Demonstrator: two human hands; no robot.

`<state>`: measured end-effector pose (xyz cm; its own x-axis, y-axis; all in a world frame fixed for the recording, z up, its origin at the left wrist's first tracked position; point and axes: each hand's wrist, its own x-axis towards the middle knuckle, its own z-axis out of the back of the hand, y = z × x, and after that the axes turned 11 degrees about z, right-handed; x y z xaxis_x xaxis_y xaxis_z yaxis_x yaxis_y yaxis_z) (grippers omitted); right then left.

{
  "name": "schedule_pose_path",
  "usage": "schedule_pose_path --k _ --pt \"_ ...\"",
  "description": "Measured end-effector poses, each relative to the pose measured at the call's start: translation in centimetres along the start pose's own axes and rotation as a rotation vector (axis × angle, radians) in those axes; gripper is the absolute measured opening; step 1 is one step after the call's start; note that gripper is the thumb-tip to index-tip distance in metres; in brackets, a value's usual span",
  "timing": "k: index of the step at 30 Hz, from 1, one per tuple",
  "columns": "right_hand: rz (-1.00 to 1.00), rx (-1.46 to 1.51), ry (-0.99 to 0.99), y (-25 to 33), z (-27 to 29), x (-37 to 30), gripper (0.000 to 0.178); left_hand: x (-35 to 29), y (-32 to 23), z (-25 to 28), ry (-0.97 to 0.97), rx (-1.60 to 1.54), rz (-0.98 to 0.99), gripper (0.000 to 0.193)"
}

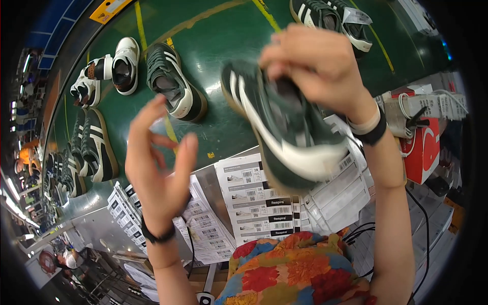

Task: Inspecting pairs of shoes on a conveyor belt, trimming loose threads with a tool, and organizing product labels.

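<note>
A green belt (218, 46) fills the upper half of the frame, with yellow lines across it. Below it, in the lower centre, lie fanned stacks of white labels (254, 198) printed with barcodes, on a grey bench edge. At the bottom centre shows a patterned cloth (300, 269) in red, orange and blue.

In the centre right of the frame, a dark green shoe (284, 132) with white stripes and a white sole is lifted above the labels, blurred, its toe towards the upper left. The right hand (315, 66) grips it from above, fingers clenched around the upper near the opening. The left hand (157, 162), in the centre left, is open, fingers spread and released, palm turned towards the shoe but apart from it.

On the belt, a second green shoe (173, 84) lies at upper centre left. Just left of it lies a white shoe (125, 63), and a pair of dark ones (330, 18) sits at the top right. More shoes (91, 147) line the left edge.

A red box (424, 150) stands at the right.
</note>
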<state>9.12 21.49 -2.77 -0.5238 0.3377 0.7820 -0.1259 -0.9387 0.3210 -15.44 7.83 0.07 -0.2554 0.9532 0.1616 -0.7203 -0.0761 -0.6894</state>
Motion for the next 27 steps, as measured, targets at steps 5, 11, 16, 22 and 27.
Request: schedule_pose_path --k 5,11,16,22,27 --pt "-0.144 -0.198 0.025 -3.7 -5.0 1.6 0.021 6.5 8.6 -3.9 0.088 0.318 -0.150 0.047" --pt "-0.222 0.085 0.186 0.2 -11.6 2.3 0.033 5.4 4.1 -2.8 0.291 0.386 -0.106 0.041" --pt "-0.166 0.115 0.260 5.8 -8.8 1.1 0.039 -1.7 -1.9 1.5 0.576 0.381 -0.107 0.039" --pt "-0.096 0.348 0.321 9.2 -6.4 0.5 0.005 -6.0 -5.7 3.8 0.675 0.104 -0.124 0.037" --pt "-0.457 0.682 0.268 6.8 -6.7 0.9 0.009 -6.3 -5.9 3.2 0.639 0.123 -0.133 0.037"
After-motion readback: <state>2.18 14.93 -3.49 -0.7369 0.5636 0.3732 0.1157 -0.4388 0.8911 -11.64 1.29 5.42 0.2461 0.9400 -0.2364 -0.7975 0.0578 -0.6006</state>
